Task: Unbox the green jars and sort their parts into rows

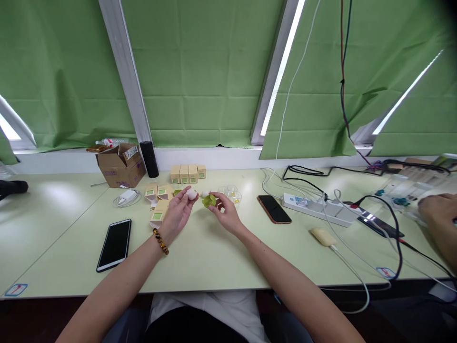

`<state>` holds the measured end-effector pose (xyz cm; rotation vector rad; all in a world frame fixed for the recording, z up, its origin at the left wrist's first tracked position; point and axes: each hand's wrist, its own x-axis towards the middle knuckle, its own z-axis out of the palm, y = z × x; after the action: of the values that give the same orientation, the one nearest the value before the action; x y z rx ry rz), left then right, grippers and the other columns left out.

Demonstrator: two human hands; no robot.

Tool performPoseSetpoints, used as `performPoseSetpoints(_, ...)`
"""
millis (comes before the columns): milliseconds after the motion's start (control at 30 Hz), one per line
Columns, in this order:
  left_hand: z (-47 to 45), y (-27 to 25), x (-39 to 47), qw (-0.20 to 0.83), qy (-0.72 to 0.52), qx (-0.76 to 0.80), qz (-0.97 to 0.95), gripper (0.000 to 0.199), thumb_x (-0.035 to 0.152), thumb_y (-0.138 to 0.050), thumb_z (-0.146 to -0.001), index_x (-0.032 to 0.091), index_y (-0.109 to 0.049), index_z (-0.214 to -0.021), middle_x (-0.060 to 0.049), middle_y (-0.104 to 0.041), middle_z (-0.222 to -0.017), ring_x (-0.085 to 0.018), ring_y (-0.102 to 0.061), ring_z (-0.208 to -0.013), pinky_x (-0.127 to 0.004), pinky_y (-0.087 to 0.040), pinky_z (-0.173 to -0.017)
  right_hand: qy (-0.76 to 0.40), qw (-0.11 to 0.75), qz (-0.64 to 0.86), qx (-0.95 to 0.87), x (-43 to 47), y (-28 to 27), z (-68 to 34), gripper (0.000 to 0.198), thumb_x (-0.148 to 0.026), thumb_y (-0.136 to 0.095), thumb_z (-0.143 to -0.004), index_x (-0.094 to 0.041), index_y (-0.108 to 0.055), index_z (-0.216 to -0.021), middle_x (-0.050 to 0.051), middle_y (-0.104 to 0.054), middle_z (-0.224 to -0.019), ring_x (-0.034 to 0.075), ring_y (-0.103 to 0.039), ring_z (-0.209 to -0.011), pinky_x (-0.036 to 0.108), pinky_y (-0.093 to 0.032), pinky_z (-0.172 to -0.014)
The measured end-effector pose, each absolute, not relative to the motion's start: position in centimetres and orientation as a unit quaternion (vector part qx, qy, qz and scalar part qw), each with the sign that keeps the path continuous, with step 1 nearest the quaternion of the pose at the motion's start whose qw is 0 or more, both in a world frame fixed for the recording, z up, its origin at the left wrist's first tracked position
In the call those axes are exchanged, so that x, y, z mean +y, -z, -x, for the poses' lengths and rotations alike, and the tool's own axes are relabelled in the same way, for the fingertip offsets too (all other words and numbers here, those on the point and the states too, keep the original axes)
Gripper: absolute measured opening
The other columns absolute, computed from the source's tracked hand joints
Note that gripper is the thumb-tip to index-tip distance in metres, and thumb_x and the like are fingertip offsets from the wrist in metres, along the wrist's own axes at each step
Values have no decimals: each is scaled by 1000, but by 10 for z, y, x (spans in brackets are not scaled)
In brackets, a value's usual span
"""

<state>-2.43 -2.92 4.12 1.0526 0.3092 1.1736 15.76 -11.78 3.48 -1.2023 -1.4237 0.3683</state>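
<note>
Above the table, my left hand (178, 212) has its fingers closed around a small, pale, rounded piece (192, 194); its kind is too small to make out. Just to the right, my right hand (227, 215) pinches a yellow-green, petal-edged cup-like piece (208, 201) between thumb and fingers. The two pieces are close but apart. Behind them sits another small white piece (204, 194), partly covered. Clear plastic cups (233, 192) stand behind my right hand. Beside my left hand are several small tan boxes (159, 210) with green labels, some with flaps open.
More tan boxes (183, 174) line the back, near a black cylinder (149, 159) and a cardboard carton (121, 166). Phones lie left (114, 245) and right (274, 209). A white power strip (317, 209) with tangled cables spreads rightward. Another person's hand (439, 209) is at far right.
</note>
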Motion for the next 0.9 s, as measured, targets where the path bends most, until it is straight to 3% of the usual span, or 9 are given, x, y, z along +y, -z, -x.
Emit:
performPoseSetpoints(167,26,-45,-31,732,-521,134,-418,27,24,-63,-100,18,-62,-126,-14,-72,-123,-22,-70,-123,-47,-48,-122,-176,480,565,-647,-112,-19,-153,37,-28,-72,-84,-23,-64,-121,6,-71,-119,16,-64,-79,33,-52,-73)
performPoseSetpoints(367,26,-50,-34,756,-533,147,-350,12,18,-58,-101,14,-66,-108,-14,-75,-115,-22,-73,-117,-43,-51,-120,-136,383,567,-717,-117,-18,-150,40,-24,-74,-86,-27,-64,-125,5,-72,-119,18,-65,-87,33,-52,-78)
performPoseSetpoints(733,26,-51,-34,760,-529,164,-340,10,17,-57,-102,15,-67,-99,-9,-77,-105,-19,-76,-107,-43,-55,-116,-98,332,548,-762,-123,-19,-138,41,-23,-76,-88,-24,-65,-128,9,-71,-117,25,-67,-105,37,-51,-86)
performPoseSetpoints(900,28,-50,-34,736,-521,156,-403,24,33,-69,-98,16,-66,-114,-10,-74,-111,-21,-75,-104,-47,-58,-107,-108,336,545,-760,-125,-20,-139,53,-26,-80,-85,-24,-61,-134,10,-70,-116,27,-66,-103,40,-53,-86)
